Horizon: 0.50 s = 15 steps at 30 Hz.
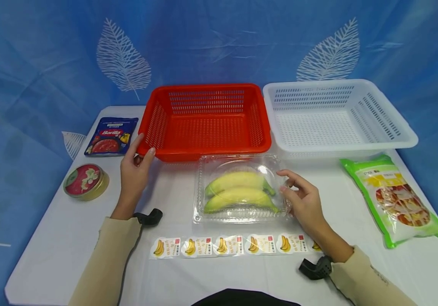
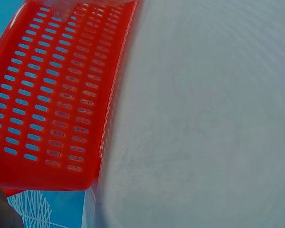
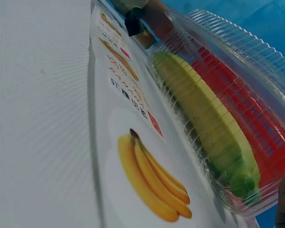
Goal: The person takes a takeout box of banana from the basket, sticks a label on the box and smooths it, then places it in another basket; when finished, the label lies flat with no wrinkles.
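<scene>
Because the clear box (image 1: 238, 218) sits on the bench (image 1: 188, 280) just in front of the red basket (image 1: 184, 156), both are within easy reach. The right hand (image 1: 305, 202) pinches the box's right edge between thumb and fingers, probably to steady it, while two yellow-green bananas (image 1: 242, 196) lie side by side inside. The left hand (image 1: 135, 172) grips the basket's near left corner, perhaps against sliding. A banana-label strip (image 1: 219, 246) lies flat nearer the person, presumably for handiness.
</scene>
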Each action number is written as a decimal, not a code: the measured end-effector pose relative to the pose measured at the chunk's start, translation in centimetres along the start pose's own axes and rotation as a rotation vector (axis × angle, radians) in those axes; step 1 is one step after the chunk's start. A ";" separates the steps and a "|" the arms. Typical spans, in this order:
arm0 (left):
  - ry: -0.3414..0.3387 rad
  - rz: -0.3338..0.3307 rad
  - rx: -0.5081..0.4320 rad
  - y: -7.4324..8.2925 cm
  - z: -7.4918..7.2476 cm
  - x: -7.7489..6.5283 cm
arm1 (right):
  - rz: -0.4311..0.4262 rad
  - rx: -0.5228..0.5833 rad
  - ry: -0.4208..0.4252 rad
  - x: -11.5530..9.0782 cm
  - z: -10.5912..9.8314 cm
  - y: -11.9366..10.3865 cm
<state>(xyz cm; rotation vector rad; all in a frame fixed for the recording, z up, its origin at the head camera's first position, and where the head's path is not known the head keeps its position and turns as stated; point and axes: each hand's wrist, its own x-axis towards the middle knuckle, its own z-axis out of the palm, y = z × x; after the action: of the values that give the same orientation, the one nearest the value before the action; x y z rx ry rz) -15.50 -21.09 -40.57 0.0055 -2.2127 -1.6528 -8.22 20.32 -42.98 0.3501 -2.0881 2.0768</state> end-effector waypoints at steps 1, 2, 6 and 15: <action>0.002 -0.001 0.003 0.0 0.0 0.0 | -0.007 0.005 -0.001 0.1 0.0 0.0; 0.003 -0.002 0.008 0.0 -0.1 0.0 | -0.011 0.009 -0.002 0.1 0.1 0.0; -0.004 -0.004 0.019 0.1 -0.2 0.0 | -0.004 0.001 0.006 0.1 0.2 0.0; 0.013 -0.038 0.130 0.5 -2.0 0.0 | 0.000 -0.095 0.005 0.0 0.0 -0.2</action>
<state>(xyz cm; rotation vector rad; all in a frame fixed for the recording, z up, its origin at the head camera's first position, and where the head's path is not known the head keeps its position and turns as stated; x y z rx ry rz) -14.81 -22.78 -39.59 0.0939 -2.3192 -1.5214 -8.17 20.27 -42.75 0.3311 -2.1741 1.9680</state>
